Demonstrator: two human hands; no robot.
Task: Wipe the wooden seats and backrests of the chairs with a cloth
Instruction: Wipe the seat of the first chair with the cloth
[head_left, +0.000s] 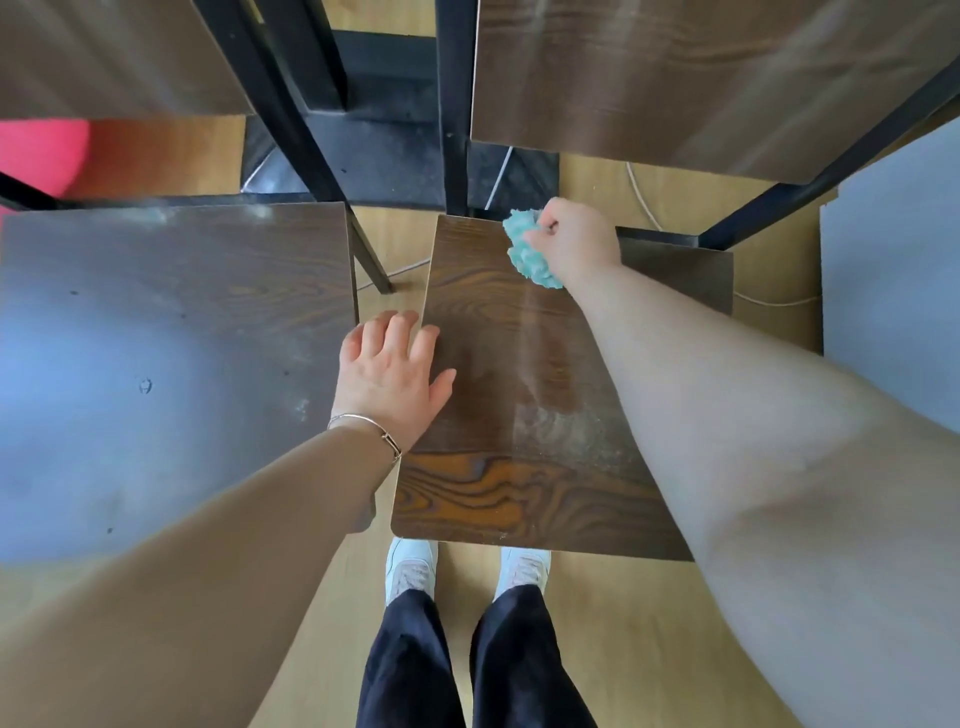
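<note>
The cloth (530, 257) is turquoise. The seat (519, 364) is dark brown with wavy grain, turning orange-brown along its near edge, with a pale dusty patch. The backrest (675, 78) is brown, the frame (453, 104) black, and the floor (649, 623) pale yellow wood. The trousers (410, 665) are dark navy and the shoes (413, 566) white.

The right forearm (727, 415) is covering the near right corner and much of the right edge of the seat (493, 364). The right hand (576, 239) is burying part of the cloth (524, 254) in its grip. The seat's near edge is hiding the toes of both shoes (410, 569). A red shape (41, 156) is smearing past recognition at the left. The top edge is cutting off the backrest (675, 78).
</note>
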